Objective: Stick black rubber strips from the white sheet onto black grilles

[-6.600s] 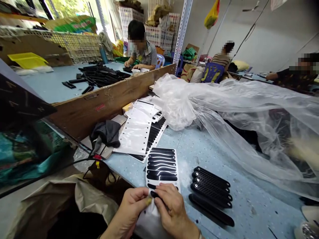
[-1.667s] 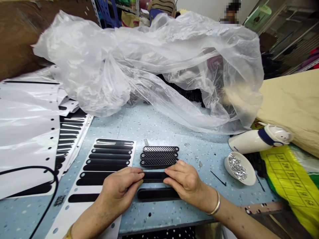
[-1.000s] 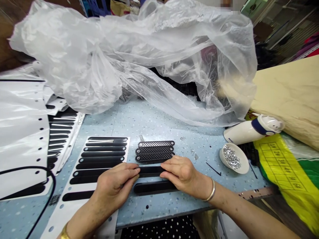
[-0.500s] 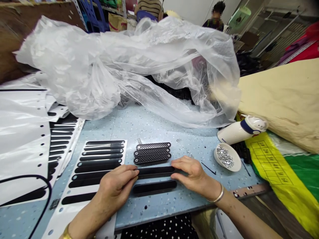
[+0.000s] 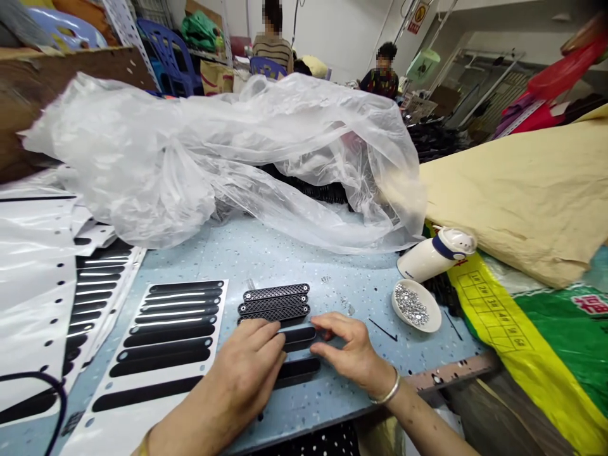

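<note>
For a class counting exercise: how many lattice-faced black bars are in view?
3: the far bar, middle bar and near bar, side by side beyond the left hand; plastic may hide more.

Bars (image 5: 275, 307) lie between a strip sheet (image 5: 161, 345), left, and a parts bowl (image 5: 432, 322), right, on a table (image 5: 266, 247), plastic sheeting (image 5: 223, 142) behind.

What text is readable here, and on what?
"1# 2# 3# 4#": grid on the yellow-and-green sack; its last two marks are blurred.
Large characters on the sack's green part: cut off at the frame edge, unreadable.
White bottle: lettering too small.
Red-and-white wall sign: too blurred.
</note>
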### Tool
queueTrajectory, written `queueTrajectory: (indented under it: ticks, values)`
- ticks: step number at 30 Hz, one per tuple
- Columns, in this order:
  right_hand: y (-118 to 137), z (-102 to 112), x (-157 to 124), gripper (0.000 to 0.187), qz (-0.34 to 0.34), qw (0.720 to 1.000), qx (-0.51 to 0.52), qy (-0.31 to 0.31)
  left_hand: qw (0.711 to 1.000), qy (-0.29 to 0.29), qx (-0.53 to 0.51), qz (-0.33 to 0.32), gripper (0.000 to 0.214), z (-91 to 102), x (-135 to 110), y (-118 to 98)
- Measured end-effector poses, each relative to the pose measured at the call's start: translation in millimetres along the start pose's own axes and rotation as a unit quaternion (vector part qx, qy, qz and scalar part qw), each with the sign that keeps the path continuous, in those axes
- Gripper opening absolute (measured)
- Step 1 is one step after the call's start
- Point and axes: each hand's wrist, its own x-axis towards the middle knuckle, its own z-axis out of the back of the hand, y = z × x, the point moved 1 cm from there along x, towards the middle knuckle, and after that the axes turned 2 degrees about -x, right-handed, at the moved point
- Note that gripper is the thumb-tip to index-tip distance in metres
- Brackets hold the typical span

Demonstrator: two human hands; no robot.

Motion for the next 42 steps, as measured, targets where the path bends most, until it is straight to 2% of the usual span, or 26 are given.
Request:
queueTrajectory:
  ticks: [4,9,12,24,35,42]
  values:
    - [-3,-2,-2,0.035,0.006,1.0,0.007,-0.001,0.998,0.055,-0.02,0.019,0.022,-18.0,8,-3]
    - [-3,-2,-2,0.03,0.031,0.999,0.005,0.005,0.998,0.044,-0.021,0.039,0.029,-28.5,6,0]
    - [-4,-2,-1,0.028,0.048,0.999,0.015,0.005,0.997,0.057,-0.044,0.04,0.03,-32.2,5,2]
    - [-2,-5,-1,0.022,0.077,0.997,0.023,-0.014,0.991,0.08,-0.098,0.049,0.036,-37.1,1,5]
    - [-3,-5,-1,0.026,0.061,0.998,0.034,-0.008,0.991,0.049,-0.117,0.053,0.036,-35.8,4,4]
    - [-3,-5,0,0.018,0.071,0.997,0.036,-0.011,0.982,0.112,-0.136,0.065,0.042,-39.0,2,6]
